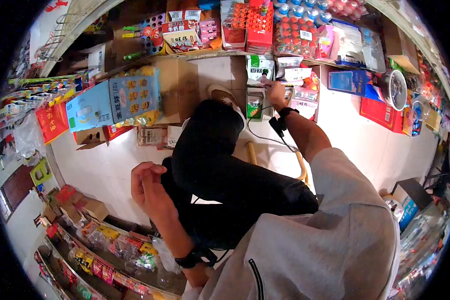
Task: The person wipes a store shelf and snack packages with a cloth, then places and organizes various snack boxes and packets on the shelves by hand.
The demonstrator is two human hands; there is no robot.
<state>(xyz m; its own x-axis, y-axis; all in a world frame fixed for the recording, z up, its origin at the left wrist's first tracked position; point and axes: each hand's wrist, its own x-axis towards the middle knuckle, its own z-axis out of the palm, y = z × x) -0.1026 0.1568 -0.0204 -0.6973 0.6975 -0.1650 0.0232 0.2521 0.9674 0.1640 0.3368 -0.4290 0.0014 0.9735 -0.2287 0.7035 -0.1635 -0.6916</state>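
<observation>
My right hand (276, 95) reaches down to the floor beside the shelf, its fingers closed at the lower edge of a green-and-white packet (260, 69). What the fingers grip is too small to make out. Just below stands a small open box with a green packet (254, 106) in it. Beside the hand, an open carton holds several snack packets (299, 75). My left hand (149, 185) hangs in the air left of my bent knee, loosely curled with fingers somewhat apart and nothing in it. Both wrists wear black bands, and a cable runs near the right one.
A blue printed carton (112, 100) stands left of my foot. Shelves ahead carry an orange-topped display (252, 22) and bottles. A red box (382, 114) and a clear tub (396, 90) are at right. Yellow stool legs (301, 167) show beneath me. Snack shelves (105, 250) line the lower left.
</observation>
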